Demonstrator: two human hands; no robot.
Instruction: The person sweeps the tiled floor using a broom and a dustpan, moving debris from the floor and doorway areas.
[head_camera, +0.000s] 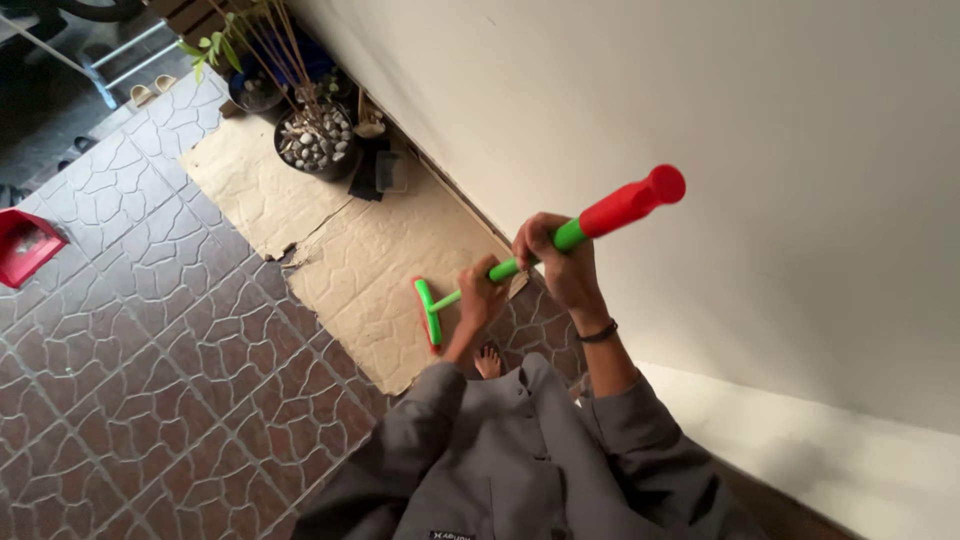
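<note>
While both hands grip one long-handled floor wiper (520, 262), its green shaft slants from upper right down to lower left beside the pale wall (700, 120). The left hand (480, 295) closes its fingers around the shaft near the green-and-red head, which rests on flattened cardboard (380, 270). The right hand (555, 255) wraps the shaft just below the red grip. Farther left, a pebble-filled plant pot (318, 140) stands on the cardboard; a red dustpan (25, 245) lies on the patterned tiles (150, 350).
</note>
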